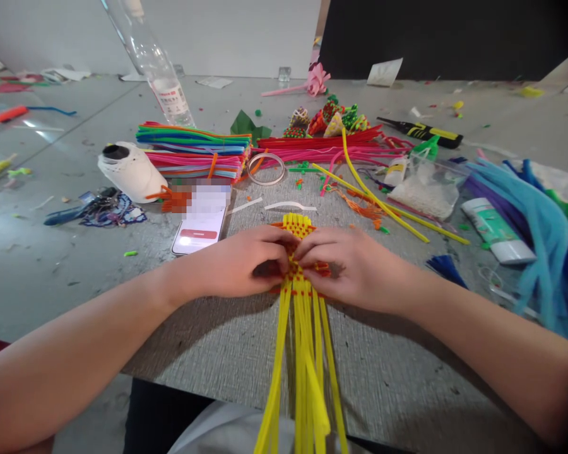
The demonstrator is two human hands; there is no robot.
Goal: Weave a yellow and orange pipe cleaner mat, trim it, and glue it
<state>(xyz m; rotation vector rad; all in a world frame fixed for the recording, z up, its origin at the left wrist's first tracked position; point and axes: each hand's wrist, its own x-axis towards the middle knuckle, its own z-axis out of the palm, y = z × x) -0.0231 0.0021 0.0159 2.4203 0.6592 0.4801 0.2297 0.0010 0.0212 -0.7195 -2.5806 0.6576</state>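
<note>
A woven piece (297, 221) of yellow and orange pipe cleaners lies on the grey table in front of me. Its long loose yellow ends (307, 353) run down over the table edge toward my lap. My left hand (255, 258) is closed in a pinch on the left side of the weave. From the right, my right hand (341, 261) pinches the same weave, its fingertips nearly meeting the left ones. The fingers cover the middle of the weave, so which strand each holds cannot be made out.
Bundles of coloured pipe cleaners (194, 148) lie behind a phone (201, 221) and a white roll (130, 170). A clear bottle (165, 82) stands farther back. On the right are loose yellow pipe cleaners (383, 205), a bag of white beads (426, 192), a tube (497, 230) and blue pipe cleaners (544, 221).
</note>
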